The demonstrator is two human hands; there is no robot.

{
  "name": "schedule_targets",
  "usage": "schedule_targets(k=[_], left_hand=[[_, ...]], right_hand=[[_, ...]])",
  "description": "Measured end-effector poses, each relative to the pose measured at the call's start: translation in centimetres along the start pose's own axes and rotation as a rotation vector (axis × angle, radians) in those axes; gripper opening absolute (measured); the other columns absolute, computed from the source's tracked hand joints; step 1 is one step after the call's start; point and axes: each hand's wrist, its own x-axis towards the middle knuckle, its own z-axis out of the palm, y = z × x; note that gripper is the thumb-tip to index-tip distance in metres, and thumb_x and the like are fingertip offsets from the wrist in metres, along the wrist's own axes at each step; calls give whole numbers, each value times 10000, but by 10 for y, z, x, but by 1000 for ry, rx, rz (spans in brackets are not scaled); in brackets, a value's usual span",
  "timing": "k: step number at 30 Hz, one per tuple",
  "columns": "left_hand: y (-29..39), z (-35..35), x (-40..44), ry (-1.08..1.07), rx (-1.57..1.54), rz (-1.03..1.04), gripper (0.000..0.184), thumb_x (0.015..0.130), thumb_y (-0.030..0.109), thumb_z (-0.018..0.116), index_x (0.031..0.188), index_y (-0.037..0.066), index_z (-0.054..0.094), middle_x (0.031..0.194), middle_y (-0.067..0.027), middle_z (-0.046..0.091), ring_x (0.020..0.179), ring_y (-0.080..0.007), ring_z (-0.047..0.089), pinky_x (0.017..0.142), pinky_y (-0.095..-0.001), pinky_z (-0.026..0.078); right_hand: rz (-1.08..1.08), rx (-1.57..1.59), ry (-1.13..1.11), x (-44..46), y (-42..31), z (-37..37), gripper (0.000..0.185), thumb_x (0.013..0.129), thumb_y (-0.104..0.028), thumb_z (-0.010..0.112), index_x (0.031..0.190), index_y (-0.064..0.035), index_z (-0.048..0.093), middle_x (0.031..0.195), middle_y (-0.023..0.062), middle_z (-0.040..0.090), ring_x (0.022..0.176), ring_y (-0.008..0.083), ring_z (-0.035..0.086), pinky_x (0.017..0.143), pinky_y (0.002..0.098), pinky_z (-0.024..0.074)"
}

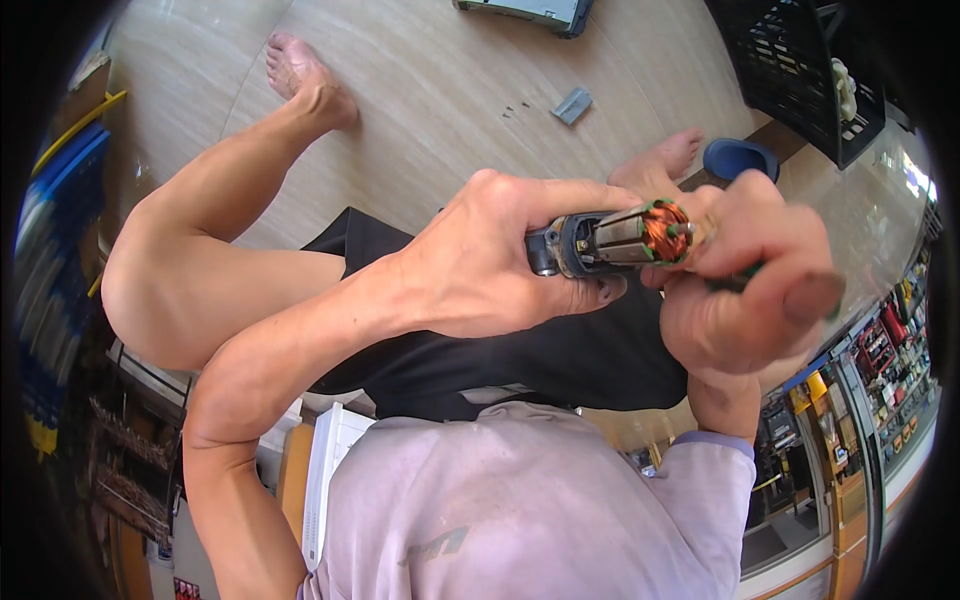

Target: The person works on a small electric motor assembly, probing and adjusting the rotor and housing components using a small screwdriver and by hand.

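Note:
My left hand (490, 255) is closed around the dark housing (545, 252) of a small power tool, held above my lap. From its end juts a motor armature (640, 235), with a slotted metal core, copper windings and a thin shaft. My right hand (755, 270) is curled at the winding end, its fingers close beside the shaft and slightly blurred. Something dark green shows between those fingers, mostly hidden, and I cannot make out what it is. Dark stains mark the right thumb.
On the tiled floor (420, 90) lie a small grey piece (572, 106) and dark crumbs. A grey-green case (530, 12) is at the top edge. A black crate (790, 80) and a blue slipper (740, 158) are at right. Stocked shelves (890, 350) stand at far right.

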Motion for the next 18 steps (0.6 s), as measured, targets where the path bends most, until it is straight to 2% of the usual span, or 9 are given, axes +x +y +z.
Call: schedule_targets(k=[2,5,8,11,14,18], left_hand=[[-6,3,0,55,-19,20,480,758,92,793,1224,66,682,950,-151,748,840,-197,722,781,-317,557],[-10,3,0,92,-18,65,491,749,99,804,1222,52,683,936,-156,745,820,-183,711,768,-315,554],[2,-1,-4,24,8,-56,451,827,28,803,1246,-13,643,1085,-62,722,1016,-93,625,919,-283,518],[-7,4,-2,120,3,82,499,740,106,809,1216,27,681,917,-159,740,810,-172,707,748,-314,551],[9,-2,-6,35,53,-25,450,814,27,808,1235,-7,652,1081,-68,728,1004,-100,638,911,-282,524],[12,-2,-5,23,87,-38,434,815,23,802,1224,-4,660,1072,-70,733,989,-98,643,900,-277,528]], right_hand=[[7,14,33,4,2,4,558,1068,-528,298,782,-78,461,628,42,424,461,118,422,453,253,389],[12,36,57,7,3,10,565,1069,-533,289,775,-80,457,618,38,411,448,113,407,441,249,376],[0,42,74,8,5,11,568,1069,-520,308,740,-80,452,608,38,401,452,117,401,437,248,365],[23,14,63,12,1,10,566,1070,-503,320,718,-79,451,604,37,395,460,119,394,436,250,359],[12,21,23,16,-3,8,564,1071,-495,324,710,-79,450,608,37,395,465,120,385,435,253,353],[14,27,42,14,-1,9,568,1068,-495,333,694,-81,443,608,35,392,466,119,378,439,258,351]])
